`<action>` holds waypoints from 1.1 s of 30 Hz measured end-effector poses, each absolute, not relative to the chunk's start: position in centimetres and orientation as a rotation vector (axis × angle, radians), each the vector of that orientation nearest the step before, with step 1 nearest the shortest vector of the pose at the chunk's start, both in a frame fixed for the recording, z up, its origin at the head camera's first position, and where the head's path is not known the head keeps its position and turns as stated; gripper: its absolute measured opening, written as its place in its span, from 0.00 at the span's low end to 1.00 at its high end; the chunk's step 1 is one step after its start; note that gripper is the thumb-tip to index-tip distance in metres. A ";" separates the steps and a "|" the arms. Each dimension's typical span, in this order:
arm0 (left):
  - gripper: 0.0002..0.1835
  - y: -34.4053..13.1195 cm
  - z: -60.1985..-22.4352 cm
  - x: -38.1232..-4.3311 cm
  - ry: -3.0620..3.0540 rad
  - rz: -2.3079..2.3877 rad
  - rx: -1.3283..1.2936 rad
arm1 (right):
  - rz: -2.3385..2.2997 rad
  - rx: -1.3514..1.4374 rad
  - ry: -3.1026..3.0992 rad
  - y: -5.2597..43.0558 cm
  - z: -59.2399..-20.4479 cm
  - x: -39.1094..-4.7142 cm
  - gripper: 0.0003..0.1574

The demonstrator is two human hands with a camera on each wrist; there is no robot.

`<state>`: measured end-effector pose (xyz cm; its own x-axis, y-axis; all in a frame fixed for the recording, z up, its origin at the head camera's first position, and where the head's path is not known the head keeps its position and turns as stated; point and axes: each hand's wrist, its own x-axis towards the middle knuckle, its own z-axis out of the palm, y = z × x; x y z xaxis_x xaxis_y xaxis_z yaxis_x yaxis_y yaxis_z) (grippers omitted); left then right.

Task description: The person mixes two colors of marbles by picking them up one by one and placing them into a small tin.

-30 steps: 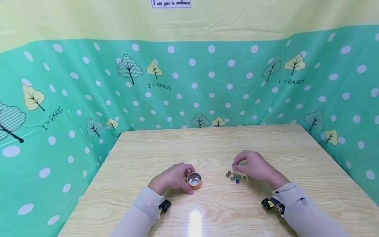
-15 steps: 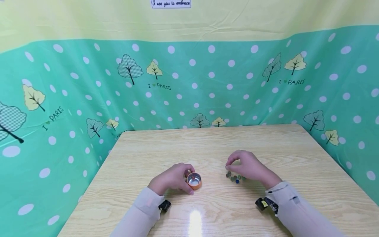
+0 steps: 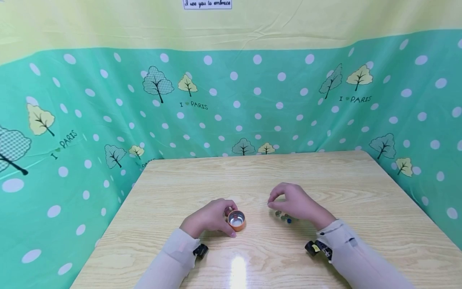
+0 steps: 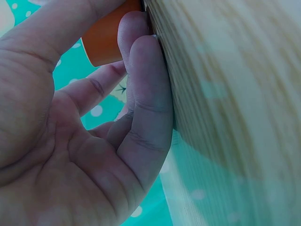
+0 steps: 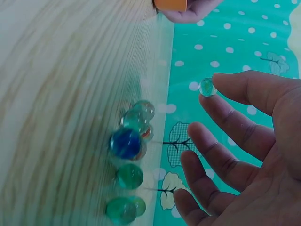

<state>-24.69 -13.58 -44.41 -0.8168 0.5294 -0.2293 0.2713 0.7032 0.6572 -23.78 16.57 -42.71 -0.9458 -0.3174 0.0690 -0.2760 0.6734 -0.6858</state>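
Note:
In the head view my left hand holds a small orange cup on the table, fingers and thumb curved around its side. The cup is open at the top, with a silvery inside and something small and reddish at the bottom. My right hand is raised to the right of the cup. Between its thumb and index fingertip it pinches a clear glass marble, plain in the right wrist view. Below that hand lie several glass marbles, among them a blue marble and a green marble.
The light wooden table spreads around both hands. Behind it and at its sides hangs a green curtain with white dots and printed trees. A black wrist camera sits under the left cuff, another wrist camera under the right.
My right hand has moved left, from above the marbles toward the cup, carrying the pinched marble. The left hand and the cup have stayed in place.

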 end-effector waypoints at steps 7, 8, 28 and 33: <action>0.31 -13.5 -44.5 -24.8 2.501 0.880 0.624 | -1.132 -0.505 2.817 15.5 -42.8 -24.0 0.06; 0.31 -13.5 -44.4 -24.8 2.499 0.881 0.623 | -1.132 -0.510 2.816 15.3 -42.8 -24.0 0.06; 0.30 -13.6 -44.1 -24.6 2.489 0.895 0.617 | -1.132 -0.573 2.816 13.2 -42.2 -23.8 0.07; 0.32 -13.6 -44.0 -24.6 2.490 0.882 0.650 | -1.131 -0.590 2.807 12.5 -42.1 -23.8 0.07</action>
<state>-24.65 -13.61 -43.98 -0.8036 0.5505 -0.2261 0.2854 0.6898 0.6654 -23.82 12.52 -42.11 -0.9251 -0.3695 0.0872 -0.3267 0.6579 -0.6785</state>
